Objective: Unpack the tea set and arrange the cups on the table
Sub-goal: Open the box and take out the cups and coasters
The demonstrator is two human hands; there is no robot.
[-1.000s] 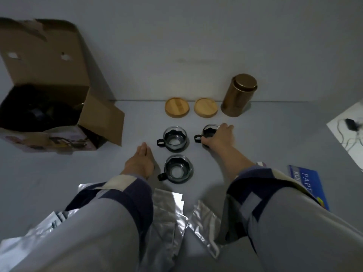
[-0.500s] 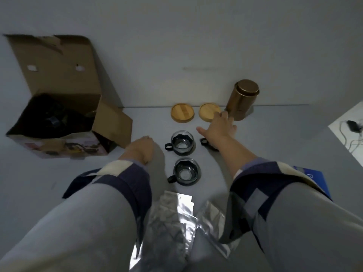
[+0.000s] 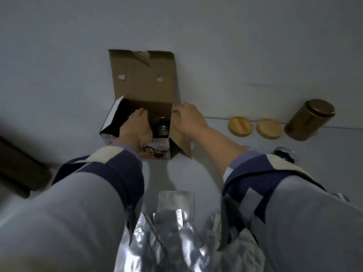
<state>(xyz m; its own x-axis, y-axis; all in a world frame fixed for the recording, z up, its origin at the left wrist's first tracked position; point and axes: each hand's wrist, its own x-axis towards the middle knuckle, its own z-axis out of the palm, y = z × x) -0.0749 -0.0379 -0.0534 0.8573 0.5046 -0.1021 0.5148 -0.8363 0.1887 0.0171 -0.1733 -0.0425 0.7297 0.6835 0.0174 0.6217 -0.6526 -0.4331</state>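
Inside the open cardboard box [image 3: 155,107], the left hand [image 3: 137,126] reached down with its fingers stretched forward into the dark interior; whether they closed on anything could not be told, since their tips were lost in shadow. Just beside that hand, within the box, sat a glass piece [image 3: 162,125] of the tea set, dim and partly hidden. The right hand [image 3: 187,116] rested at the box's right edge, its fingertips pinched on the rim where the side flap [image 3: 179,138] folded outward. The box's tall lid flap stood upright against the wall. To the right, well apart from the box, two round wooden lids [image 3: 240,126] lay side by side on the table [image 3: 188,173] near the wall, and a bronze canister [image 3: 310,119] stood just beyond them. One glass cup [image 3: 284,153] peeked out behind the right sleeve. Crinkled silver foil bags [image 3: 172,232] lay at the near edge, between the two sleeves.
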